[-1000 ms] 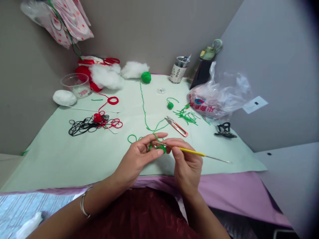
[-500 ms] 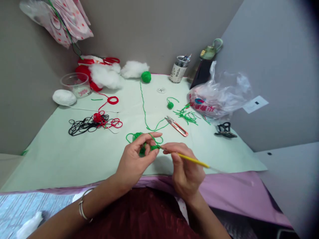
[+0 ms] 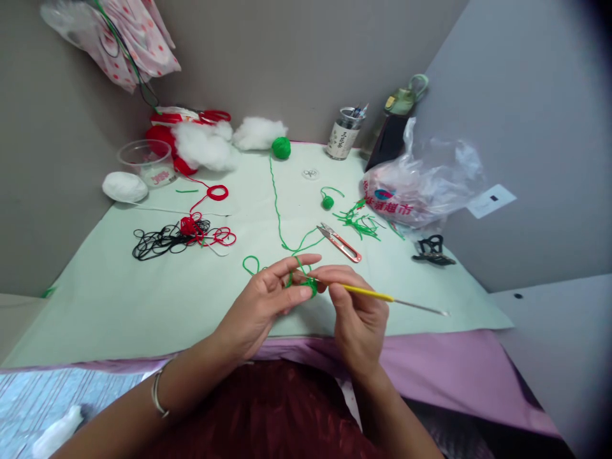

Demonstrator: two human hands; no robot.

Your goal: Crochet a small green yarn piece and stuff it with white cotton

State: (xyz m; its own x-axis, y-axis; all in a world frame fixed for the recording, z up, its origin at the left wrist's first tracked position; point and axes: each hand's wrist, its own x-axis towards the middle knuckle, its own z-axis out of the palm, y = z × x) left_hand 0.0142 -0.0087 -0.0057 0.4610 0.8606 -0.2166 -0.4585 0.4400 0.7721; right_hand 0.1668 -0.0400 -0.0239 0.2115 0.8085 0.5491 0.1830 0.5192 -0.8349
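Between the fingers of my left hand point(image 3: 261, 303) is a small green crochet piece point(image 3: 312, 288), pinched by thumb and fingertips. A strand of green yarn point(image 3: 303, 262) runs over my raised left index finger. My right hand point(image 3: 359, 312) grips a crochet hook point(image 3: 368, 292) with a yellow handle, its rear metal end sticking out to the right. The hook's front end meets the yarn beside the piece, partly hidden by fingers. Beyond my hands, the green yarn trails back to a green ball point(image 3: 281, 148). Orange-handled thread snips point(image 3: 340, 243) lie just past my right hand.
Tangled black cord point(image 3: 157, 241) and red yarn point(image 3: 217, 192) lie on the left, near a white yarn ball point(image 3: 125, 187) and a clear tub point(image 3: 146, 162). Green scraps point(image 3: 361, 222), a plastic bag point(image 3: 421, 185) and a black hair claw point(image 3: 433, 250) are to the right.
The crochet piece has turned and shifted slightly right in my left fingers. My right hand has tilted the hook flatter, its rear end rising, with the tip now further left at the yarn.
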